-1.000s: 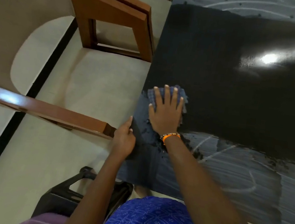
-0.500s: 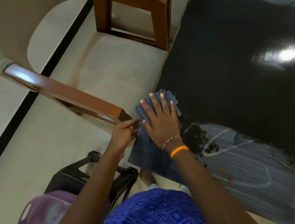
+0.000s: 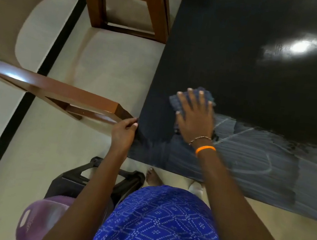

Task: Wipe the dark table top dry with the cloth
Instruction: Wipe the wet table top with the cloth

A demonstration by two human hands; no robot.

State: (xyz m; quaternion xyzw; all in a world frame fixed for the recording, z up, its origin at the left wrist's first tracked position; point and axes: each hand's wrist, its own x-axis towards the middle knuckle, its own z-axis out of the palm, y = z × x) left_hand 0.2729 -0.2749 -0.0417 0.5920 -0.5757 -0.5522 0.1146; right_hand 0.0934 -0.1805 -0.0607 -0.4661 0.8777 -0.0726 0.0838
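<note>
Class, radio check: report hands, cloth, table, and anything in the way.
Right hand flat, pressing blue cloth on dark table top. Left hand grips table edge. Streaks near side. Wooden chair beside table; wiping path unobstructed.

A: What colour is the cloth [image 3: 193,100]?
B: Dark blue, faintly checked, on the black table top [image 3: 249,75]. Beside it the table shows grey streaks.
A: And the garment [image 3: 160,225]?
B: Bright blue with white dotted diamonds. An orange wristband [image 3: 205,150] sits near the cloth.

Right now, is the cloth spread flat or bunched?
Bunched: the cloth shows as a crumpled lump around the right hand, which presses it flat-fingered.
</note>
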